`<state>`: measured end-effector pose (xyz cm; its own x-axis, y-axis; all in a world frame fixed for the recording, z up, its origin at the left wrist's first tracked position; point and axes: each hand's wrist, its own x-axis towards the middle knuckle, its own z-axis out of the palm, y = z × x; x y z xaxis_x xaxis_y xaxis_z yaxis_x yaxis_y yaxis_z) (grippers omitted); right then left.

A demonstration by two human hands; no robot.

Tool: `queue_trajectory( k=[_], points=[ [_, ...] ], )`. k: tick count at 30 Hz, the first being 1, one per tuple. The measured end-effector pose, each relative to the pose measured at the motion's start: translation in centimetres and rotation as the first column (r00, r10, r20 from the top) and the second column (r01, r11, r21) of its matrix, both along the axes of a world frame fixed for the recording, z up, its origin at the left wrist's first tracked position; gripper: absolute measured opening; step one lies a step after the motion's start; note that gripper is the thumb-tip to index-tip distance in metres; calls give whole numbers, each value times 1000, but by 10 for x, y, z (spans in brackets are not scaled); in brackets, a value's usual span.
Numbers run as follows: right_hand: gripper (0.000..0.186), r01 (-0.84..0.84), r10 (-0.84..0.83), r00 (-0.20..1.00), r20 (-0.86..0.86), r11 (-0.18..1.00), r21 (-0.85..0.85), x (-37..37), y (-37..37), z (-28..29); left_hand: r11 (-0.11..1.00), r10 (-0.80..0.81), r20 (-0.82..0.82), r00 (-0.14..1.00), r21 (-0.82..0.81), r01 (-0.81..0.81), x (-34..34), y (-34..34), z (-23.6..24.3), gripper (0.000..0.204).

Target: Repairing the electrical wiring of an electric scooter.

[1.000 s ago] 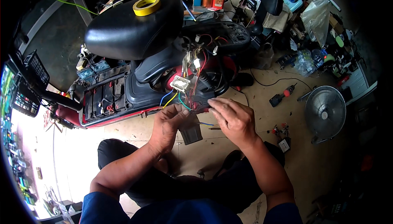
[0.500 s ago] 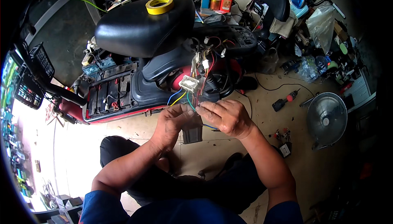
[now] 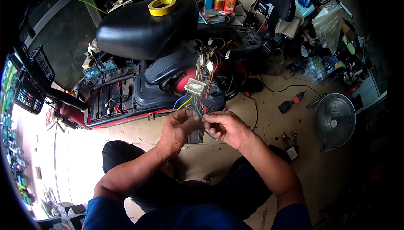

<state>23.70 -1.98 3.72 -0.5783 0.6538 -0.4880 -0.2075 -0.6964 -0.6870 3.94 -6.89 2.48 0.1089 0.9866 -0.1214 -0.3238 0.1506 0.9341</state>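
Observation:
My left hand [image 3: 179,128] and my right hand [image 3: 229,129] meet fingertip to fingertip in front of an electric scooter [image 3: 168,72]. Both are closed in a pinch on a thin green wire [image 3: 198,107]; its end is hidden between the fingers. The wire comes down from a loose bundle below a white plastic connector block [image 3: 195,86]. Beside it, a blue wire [image 3: 179,101] and a yellow wire [image 3: 185,102] curve toward my left hand. Partly covered by my hands, a dark ribbed box [image 3: 195,137] shows underneath.
A yellow tape roll [image 3: 162,6] lies on the scooter's black seat [image 3: 147,30]. On the floor to the right are a cordless drill [image 3: 292,102] and a round metal fan [image 3: 335,118]. Cluttered tools and jars [image 3: 230,2] line the back. Exposed batteries [image 3: 115,91] sit in the footboard.
My right hand has rolled over and lowered slightly, showing more of its palm side, while its fingertips stay at the green wire. My left hand keeps almost the same place.

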Motion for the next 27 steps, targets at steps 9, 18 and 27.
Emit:
queue_trajectory(
  k=[9, 18, 27],
  points=[
    [23, -439, -727, 683, 67, -336, 833, 6, -19, 11, 997, 64, 77, 995, -44, -61, 18, -2, 17, 11],
    [24, -573, -753, 656, 54, -450, 685, -2, -14, 3, 1000, 10, 88, 996, -24, -8, 9, -1, 5, 12],
    [20, -182, -168, 857, 487, 785, 592, -9, -18, 6, 996, 37, -178, 983, 89, -21, 3, 0, -13, 10]
  ],
)
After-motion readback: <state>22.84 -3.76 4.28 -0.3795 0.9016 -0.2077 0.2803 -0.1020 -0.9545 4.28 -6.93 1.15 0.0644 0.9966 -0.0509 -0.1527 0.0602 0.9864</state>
